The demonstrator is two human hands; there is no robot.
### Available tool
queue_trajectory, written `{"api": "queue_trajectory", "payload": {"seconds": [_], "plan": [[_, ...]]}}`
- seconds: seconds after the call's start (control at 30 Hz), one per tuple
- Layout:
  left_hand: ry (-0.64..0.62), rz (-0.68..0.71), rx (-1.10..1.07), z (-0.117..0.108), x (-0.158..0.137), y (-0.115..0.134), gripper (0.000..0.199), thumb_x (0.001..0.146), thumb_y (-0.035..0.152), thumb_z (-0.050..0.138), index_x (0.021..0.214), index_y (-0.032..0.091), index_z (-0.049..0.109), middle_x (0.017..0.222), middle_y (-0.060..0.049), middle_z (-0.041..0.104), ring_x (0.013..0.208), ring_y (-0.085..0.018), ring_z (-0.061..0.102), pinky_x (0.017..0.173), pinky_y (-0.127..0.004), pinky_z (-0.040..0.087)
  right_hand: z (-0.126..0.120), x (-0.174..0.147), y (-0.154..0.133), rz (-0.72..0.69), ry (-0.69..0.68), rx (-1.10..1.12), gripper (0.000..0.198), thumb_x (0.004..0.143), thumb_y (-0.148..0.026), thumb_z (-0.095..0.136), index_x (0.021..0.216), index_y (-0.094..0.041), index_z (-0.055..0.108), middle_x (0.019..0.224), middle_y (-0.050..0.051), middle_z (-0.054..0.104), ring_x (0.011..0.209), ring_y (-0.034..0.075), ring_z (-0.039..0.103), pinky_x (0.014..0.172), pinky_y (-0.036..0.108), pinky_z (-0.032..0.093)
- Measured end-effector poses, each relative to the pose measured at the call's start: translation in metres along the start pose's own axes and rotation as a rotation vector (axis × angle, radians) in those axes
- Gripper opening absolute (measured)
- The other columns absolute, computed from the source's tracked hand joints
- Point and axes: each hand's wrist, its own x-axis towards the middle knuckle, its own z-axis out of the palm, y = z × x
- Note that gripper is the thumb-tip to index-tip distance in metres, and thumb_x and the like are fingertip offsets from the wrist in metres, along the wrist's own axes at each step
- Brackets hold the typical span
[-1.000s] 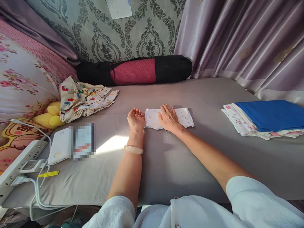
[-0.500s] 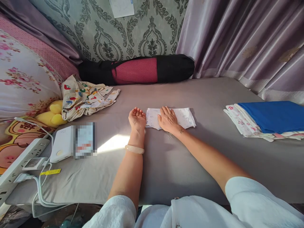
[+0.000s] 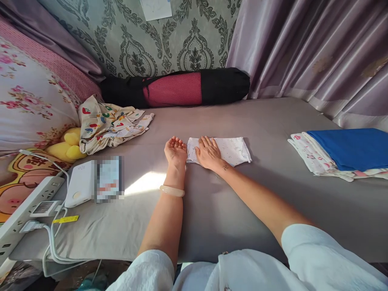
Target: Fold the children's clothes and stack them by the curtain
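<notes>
A white garment with small dark prints [image 3: 232, 149] lies folded flat in a long strip on the grey sheet. My right hand [image 3: 208, 152] rests flat on its left half, palm down with the fingers stretched out. At the garment's left end is my left hand [image 3: 176, 151], palm turned up and fingers loosely curled, with nothing in it. Its finger side touches or nearly touches the cloth's edge; I cannot tell which. A pale bangle [image 3: 171, 190] circles my left wrist.
To the right sits a folded stack topped by a blue cloth [image 3: 351, 148]. A crumpled printed garment [image 3: 112, 125] lies at the back left. Nearer are a white power bank [image 3: 80, 184], a blurred-out flat object [image 3: 108, 178] and a power strip [image 3: 33, 212]. A rolled black-and-red bag [image 3: 172, 89] lies along the wall.
My right hand has slid a little to the left over the folded garment, still flat. My left hand stays in place. The view has shifted very slightly.
</notes>
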Motion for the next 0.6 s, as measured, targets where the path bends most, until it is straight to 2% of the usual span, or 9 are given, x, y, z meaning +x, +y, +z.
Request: {"api": "queue_trajectory", "payload": {"seconds": [0.2, 0.4, 0.6], "plan": [[-0.013, 0.013, 0.009, -0.001, 0.001, 0.0, 0.012, 0.084, 0.017, 0.048, 0.075, 0.018, 0.057, 0.064, 0.002, 0.056, 0.053, -0.007, 0.056, 0.054, -0.02, 0.042, -0.002, 0.0, 0.0, 0.006, -0.011, -0.005, 0.056, 0.101, -0.032, 0.028, 0.143, 0.001, 0.046, 0.152, 0.021, 0.042, 0.145, 0.03, 0.031, 0.12, 0.045, 0.013], [-0.013, 0.018, 0.021, 0.001, -0.001, 0.0, 0.014, 0.085, 0.016, 0.048, 0.075, 0.018, 0.057, 0.062, 0.002, 0.056, 0.052, -0.007, 0.055, 0.054, -0.019, 0.042, -0.009, 0.005, -0.012, 0.009, -0.031, 0.034, 0.057, 0.101, -0.031, 0.027, 0.145, 0.002, 0.043, 0.154, 0.021, 0.039, 0.146, 0.03, 0.029, 0.12, 0.046, 0.015], [0.006, -0.001, -0.022, 0.002, -0.004, 0.002, 0.015, 0.087, 0.017, 0.048, 0.075, 0.018, 0.057, 0.063, 0.002, 0.055, 0.052, -0.006, 0.055, 0.053, -0.019, 0.04, -0.001, 0.007, -0.022, 0.003, -0.06, 0.075, 0.06, 0.101, -0.032, 0.025, 0.149, 0.001, 0.037, 0.156, 0.019, 0.035, 0.147, 0.029, 0.026, 0.121, 0.043, 0.016]]}}
